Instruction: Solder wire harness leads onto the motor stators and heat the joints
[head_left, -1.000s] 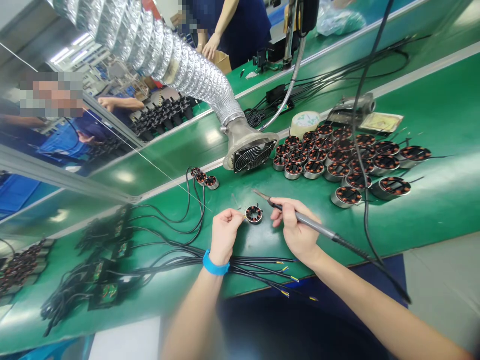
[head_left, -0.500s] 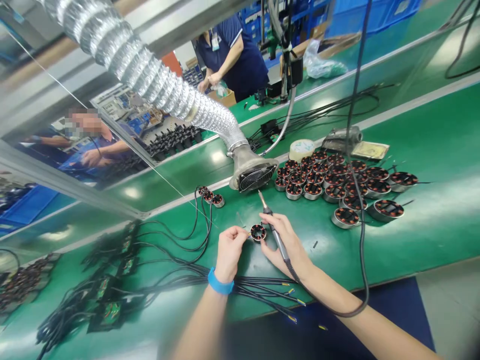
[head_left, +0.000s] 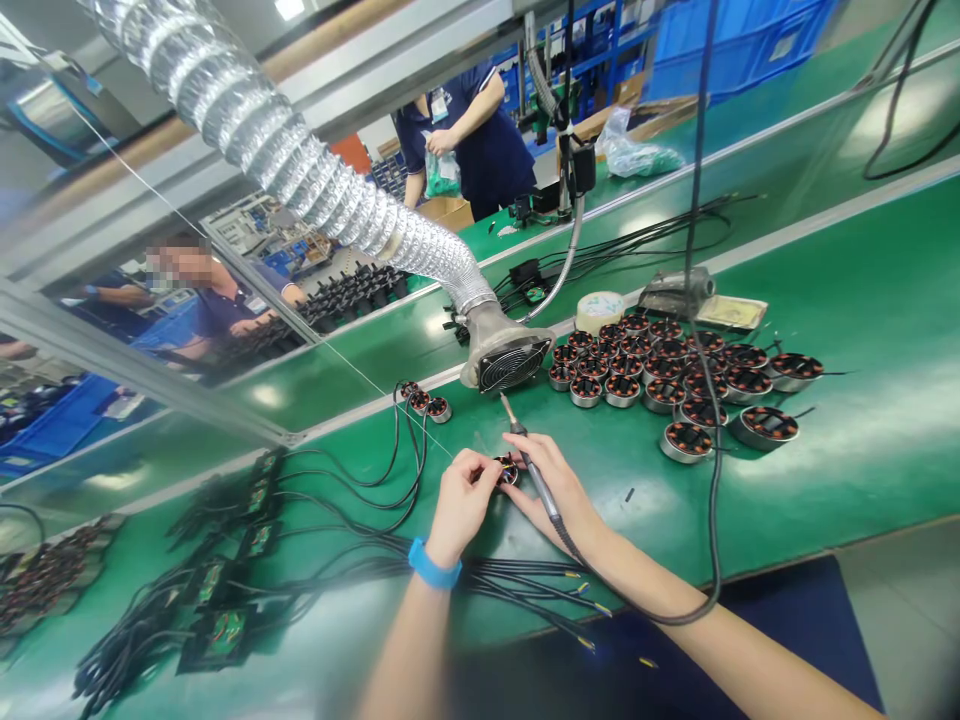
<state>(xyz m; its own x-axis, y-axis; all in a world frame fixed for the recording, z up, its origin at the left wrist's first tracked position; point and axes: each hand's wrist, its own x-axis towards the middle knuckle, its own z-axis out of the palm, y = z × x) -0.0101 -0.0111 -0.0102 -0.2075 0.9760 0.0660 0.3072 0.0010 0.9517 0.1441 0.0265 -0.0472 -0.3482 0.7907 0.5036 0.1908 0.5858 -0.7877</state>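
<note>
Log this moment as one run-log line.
left hand: holds wound motor stator | right hand: holds soldering iron | nearby: fume extractor

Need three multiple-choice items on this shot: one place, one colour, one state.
1. Where is the small motor part?
A. At the far end of the bench
B. Between the left hand and the right hand
C. Under the duct

2. What colour is the wristband on the left wrist?
A. Red
B. Yellow
C. Blue

3. Where is the soldering iron?
A. In the right hand
B. Lying on the bench
C. Hanging from the duct

Answers:
1. B, it shows between the fingers of both hands.
2. C, the band is plainly blue.
3. A, the right fingers wrap its handle.
</note>
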